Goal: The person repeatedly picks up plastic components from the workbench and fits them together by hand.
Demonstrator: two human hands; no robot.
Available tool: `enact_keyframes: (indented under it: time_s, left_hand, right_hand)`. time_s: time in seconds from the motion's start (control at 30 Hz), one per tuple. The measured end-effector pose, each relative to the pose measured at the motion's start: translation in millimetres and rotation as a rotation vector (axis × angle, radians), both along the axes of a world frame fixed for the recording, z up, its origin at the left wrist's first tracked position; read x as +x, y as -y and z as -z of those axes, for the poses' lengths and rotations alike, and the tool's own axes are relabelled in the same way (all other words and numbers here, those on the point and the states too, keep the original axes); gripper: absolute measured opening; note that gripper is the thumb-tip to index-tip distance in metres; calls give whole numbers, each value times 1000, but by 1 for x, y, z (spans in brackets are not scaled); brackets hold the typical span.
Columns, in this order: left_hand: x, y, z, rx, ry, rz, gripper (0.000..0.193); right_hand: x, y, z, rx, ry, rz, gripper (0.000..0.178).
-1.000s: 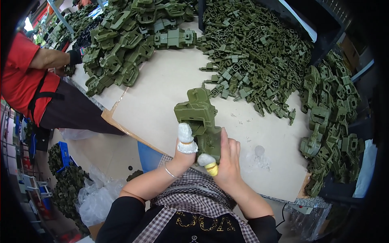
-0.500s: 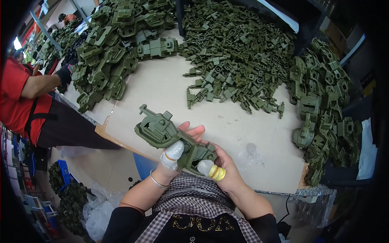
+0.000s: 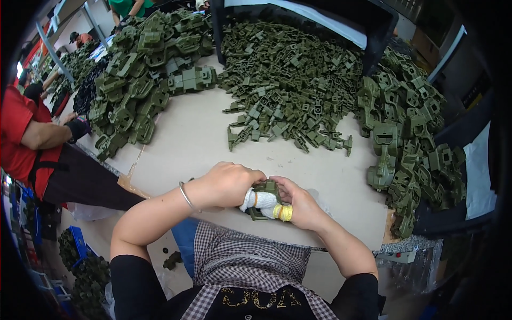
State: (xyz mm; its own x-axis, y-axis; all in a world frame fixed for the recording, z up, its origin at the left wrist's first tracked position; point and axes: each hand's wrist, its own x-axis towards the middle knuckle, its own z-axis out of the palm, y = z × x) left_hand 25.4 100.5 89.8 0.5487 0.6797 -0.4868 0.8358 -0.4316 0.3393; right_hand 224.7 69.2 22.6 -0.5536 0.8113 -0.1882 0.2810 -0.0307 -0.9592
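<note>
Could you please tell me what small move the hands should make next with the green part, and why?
Perhaps ease the left hand slightly off the green part, letting the right hand hold it. The hands flank it from both sides and their wrapped thumbs lie over it, hiding much of it, so this would probably make checking it easier.

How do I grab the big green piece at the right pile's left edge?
Grab the big green piece at its narrow middle, probably from the left: it looks wider at both ends, bare tabletop lies there, and other parts crowd its right.
</note>
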Motion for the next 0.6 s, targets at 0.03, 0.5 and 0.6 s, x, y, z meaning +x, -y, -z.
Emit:
enact_keyframes:
  time_s: [0.03, 0.5, 0.6]
  left_hand:
    - [0, -1, 3, 3, -3, 9, 44]
    - [-6, -15, 34, -138, 497, 46, 40]
    - [-2, -18, 27, -147, 437, 6, 38]
  right_hand:
    - [4, -3, 1, 3, -3, 9, 68]
    - [18, -6, 12, 191, -28, -35, 65]
    - [16, -12, 8, 230, 1, -48, 63]
